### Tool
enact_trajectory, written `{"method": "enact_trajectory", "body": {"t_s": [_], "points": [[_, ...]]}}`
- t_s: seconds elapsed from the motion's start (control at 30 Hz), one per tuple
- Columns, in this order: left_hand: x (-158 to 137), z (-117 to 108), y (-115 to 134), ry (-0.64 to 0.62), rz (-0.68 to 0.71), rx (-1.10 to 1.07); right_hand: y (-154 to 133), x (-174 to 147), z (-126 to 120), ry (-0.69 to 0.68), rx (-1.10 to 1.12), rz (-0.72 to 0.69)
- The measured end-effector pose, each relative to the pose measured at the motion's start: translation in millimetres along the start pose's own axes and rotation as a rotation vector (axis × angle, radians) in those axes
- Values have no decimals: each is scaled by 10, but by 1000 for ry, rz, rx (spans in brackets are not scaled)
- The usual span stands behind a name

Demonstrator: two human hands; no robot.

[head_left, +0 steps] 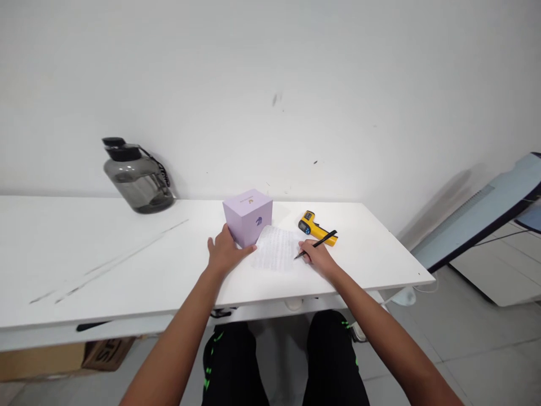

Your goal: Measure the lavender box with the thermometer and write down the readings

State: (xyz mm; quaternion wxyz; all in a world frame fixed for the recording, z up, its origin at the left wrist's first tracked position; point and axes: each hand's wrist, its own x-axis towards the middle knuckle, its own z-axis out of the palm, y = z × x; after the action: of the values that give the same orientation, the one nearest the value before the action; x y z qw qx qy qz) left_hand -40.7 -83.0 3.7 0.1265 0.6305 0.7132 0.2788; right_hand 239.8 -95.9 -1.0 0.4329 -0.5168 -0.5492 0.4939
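A sheet of paper [275, 251] covered with rows of faint marks lies on the white table, its upper left corner curling up against a lilac box [243, 223]. My left hand [225, 249] is open at the box's near left corner, fingers spread along its side and thumb stretched toward the paper's left edge. In my right hand [316, 256] is a black pen [323, 239], its tip at the right part of the sheet. Just beyond that hand lies a yellow infrared thermometer [315, 226], partly covered by the pen.
A large grey water bottle [141, 180] with a black cap and strap stands at the back left by the wall. Dark streaks mark the white table [105, 248]. A cardboard box [107, 352] sits below, and a pale panel [482, 208] leans at the right.
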Motion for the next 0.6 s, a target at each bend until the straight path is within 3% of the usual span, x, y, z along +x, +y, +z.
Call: {"method": "enact_trajectory", "body": {"t_s": [0.13,0.2,0.27,0.33,0.4,0.6], "points": [[-1,-6,-12,14,-3,4,-153,224,128,-71,-79,132],[-7,-5,-19,25,2,4,-198,303,252,30,-213,-4],[-12,1,-29,31,12,-2,-190,344,388,150,-389,-239],[-18,6,-39,34,9,-11,-139,351,499,122,-596,-450],[-23,9,-46,34,2,-19,-76,336,559,64,-778,-552],[-20,-7,-31,26,-37,-34,42,316,533,21,-1024,-453]]}}
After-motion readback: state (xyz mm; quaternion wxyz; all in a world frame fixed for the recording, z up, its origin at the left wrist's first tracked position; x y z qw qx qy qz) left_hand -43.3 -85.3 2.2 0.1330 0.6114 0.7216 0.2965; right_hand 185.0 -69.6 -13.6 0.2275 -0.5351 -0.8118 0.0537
